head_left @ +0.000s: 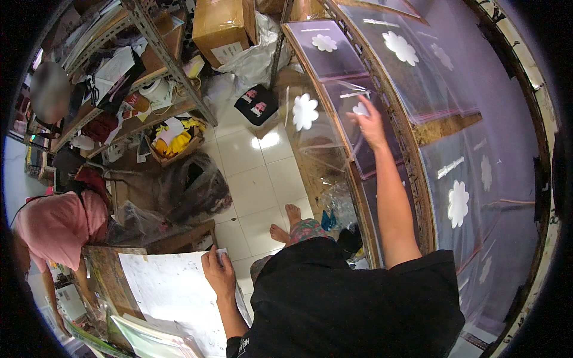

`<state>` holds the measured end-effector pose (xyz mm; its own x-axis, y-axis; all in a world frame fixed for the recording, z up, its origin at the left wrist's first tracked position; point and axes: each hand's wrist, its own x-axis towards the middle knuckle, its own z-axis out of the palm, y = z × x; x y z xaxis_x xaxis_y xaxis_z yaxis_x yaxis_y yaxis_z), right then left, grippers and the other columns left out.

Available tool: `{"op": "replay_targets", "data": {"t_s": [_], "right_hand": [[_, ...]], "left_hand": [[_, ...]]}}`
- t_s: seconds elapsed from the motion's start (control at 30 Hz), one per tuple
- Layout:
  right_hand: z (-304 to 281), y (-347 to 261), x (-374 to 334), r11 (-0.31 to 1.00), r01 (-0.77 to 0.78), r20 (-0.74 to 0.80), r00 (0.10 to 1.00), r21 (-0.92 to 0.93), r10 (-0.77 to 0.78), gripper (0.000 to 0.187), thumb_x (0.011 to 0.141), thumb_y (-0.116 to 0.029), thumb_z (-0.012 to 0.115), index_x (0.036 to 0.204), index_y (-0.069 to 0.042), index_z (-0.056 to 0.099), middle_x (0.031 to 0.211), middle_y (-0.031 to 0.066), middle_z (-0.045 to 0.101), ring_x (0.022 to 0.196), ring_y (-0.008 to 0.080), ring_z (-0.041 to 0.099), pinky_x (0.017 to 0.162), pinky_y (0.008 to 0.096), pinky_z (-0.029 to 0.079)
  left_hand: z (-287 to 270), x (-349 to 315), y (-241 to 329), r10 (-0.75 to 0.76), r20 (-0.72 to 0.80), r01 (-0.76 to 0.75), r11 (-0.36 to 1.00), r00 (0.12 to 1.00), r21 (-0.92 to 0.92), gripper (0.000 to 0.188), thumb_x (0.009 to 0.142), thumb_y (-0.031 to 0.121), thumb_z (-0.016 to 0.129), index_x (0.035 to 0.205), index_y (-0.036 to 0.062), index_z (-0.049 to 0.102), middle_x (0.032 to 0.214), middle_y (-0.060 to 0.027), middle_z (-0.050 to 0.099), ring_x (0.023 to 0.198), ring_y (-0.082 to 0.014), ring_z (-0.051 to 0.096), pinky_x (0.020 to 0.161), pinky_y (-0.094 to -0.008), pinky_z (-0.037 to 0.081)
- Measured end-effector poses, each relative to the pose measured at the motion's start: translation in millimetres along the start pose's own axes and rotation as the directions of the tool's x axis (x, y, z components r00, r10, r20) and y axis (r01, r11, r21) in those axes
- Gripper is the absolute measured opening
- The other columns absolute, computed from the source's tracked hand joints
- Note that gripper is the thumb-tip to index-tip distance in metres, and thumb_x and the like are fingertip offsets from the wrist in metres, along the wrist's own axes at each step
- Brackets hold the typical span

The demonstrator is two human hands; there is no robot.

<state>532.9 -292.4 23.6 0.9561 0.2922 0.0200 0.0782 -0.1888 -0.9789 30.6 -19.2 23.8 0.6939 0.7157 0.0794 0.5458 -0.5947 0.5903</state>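
My right hand (371,124) reaches over a rack shelf on the right, its fingers apart over a small white scalloped shape (360,109) on a dark panel. Whether the fingertips touch the clear film there, I cannot tell. Beside that hand, a clear plastic sheet with a white flower shape (305,111) juts out past the shelf's left edge. At the lower left, my left hand (219,273) rests with loosely bent, parted fingers at the edge of a large white sheet of paper (158,280) on a wooden table; it holds nothing that I can see.
More clear sheets with white flowers (458,204) fill the right-hand rack. A metal shelf unit (170,65) with clutter stands at the upper left, near a cardboard box (222,30). Black folded fabric (256,105) lies on tiles. A person in pink (62,224) bends at the left.
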Motion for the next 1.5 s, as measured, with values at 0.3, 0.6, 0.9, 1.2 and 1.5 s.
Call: {"op": "replay_targets", "data": {"t_s": [0.3, 0.6, 0.9, 1.2, 1.5], "right_hand": [[-101, 112, -67, 0.827, -0.097, -0.433, 0.815, 0.554, 0.386, 0.067, 0.093, 0.000, 0.046, 0.156, -0.004, 0.023, 0.130, 0.0201, 0.059, 0.113, 0.0242, 0.065, 0.090, 0.0320, 0.057], [-117, 150, -74, 0.764, -0.103, -0.480, 0.721, 0.637, 0.499, 0.074, 0.087, 0.007, 0.041, 0.156, -0.002, 0.019, 0.132, 0.0242, 0.056, 0.117, 0.0270, 0.063, 0.092, 0.0342, 0.057], [-135, 187, -55, 0.742, -0.071, -0.532, 0.652, 0.667, 0.541, 0.062, 0.089, 0.003, 0.042, 0.150, 0.000, 0.028, 0.128, 0.0229, 0.059, 0.117, 0.0272, 0.064, 0.097, 0.0341, 0.057], [-139, 205, -57, 0.783, -0.079, -0.554, 0.663, 0.617, 0.503, 0.057, 0.091, 0.001, 0.039, 0.147, 0.002, 0.028, 0.124, 0.0210, 0.061, 0.114, 0.0272, 0.065, 0.094, 0.0334, 0.059], [-190, 274, -52, 0.821, -0.143, -0.530, 0.700, 0.552, 0.478, 0.061, 0.090, 0.001, 0.039, 0.150, -0.003, 0.030, 0.119, 0.0202, 0.065, 0.102, 0.0259, 0.069, 0.083, 0.0304, 0.060]], "left_hand": [[17, 3, -3, 0.073, -0.042, -0.066, 0.986, 0.996, 0.151, 0.026, 0.086, 0.009, 0.067, 0.110, 0.0002, 0.068, 0.096, -0.0164, 0.058, 0.088, -0.0344, 0.057, 0.078, -0.0444, 0.045], [23, 0, -9, 0.094, -0.089, -0.079, 0.984, 0.992, 0.158, 0.021, 0.086, 0.009, 0.067, 0.106, 0.0026, 0.068, 0.092, -0.0146, 0.057, 0.085, -0.0331, 0.057, 0.075, -0.0437, 0.044], [26, 2, -7, 0.109, -0.115, -0.087, 0.979, 0.987, 0.184, 0.021, 0.085, 0.009, 0.067, 0.105, 0.0032, 0.069, 0.089, -0.0138, 0.057, 0.083, -0.0326, 0.057, 0.074, -0.0436, 0.045], [27, 2, -11, 0.108, -0.112, -0.085, 0.978, 0.988, 0.191, 0.021, 0.085, 0.010, 0.067, 0.105, 0.0039, 0.070, 0.090, -0.0137, 0.057, 0.084, -0.0325, 0.057, 0.075, -0.0438, 0.044], [32, 3, -15, 0.131, -0.126, -0.107, 0.978, 0.983, 0.179, 0.022, 0.084, 0.008, 0.067, 0.106, 0.0039, 0.069, 0.090, -0.0140, 0.057, 0.084, -0.0327, 0.057, 0.074, -0.0437, 0.045]]}}
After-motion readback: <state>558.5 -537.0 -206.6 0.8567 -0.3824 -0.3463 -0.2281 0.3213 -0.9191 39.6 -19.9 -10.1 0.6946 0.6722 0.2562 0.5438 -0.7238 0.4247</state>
